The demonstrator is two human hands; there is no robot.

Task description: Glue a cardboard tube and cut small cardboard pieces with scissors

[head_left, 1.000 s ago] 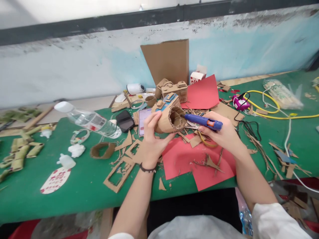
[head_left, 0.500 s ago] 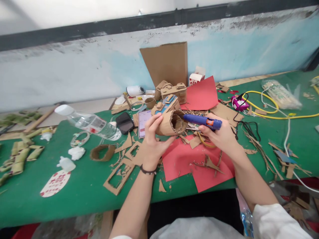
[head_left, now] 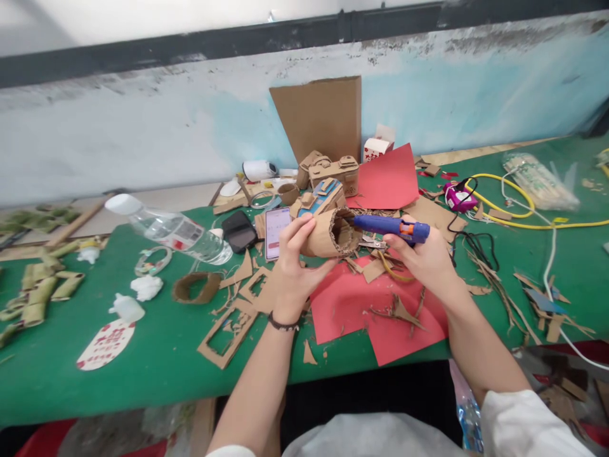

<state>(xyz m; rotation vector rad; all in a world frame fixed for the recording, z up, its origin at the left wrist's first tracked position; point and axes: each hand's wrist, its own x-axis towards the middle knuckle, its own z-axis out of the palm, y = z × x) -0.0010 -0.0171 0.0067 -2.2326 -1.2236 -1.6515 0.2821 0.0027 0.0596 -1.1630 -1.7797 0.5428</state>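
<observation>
Head: our left hand (head_left: 294,263) has edged its gripped cardboard tube (head_left: 320,236) right; our right hand (head_left: 428,252) clasps the glue gun (head_left: 383,225), work seemingly continuing.

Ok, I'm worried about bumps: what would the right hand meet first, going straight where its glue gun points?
Probably the cardboard tube in the left hand, with the glue gun touching first; depth is unclear.

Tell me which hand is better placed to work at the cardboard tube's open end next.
Probably the right: the right hand holds the blue glue gun, its tip at the open end of the cardboard tube, which the left hand is busy gripping.
</observation>
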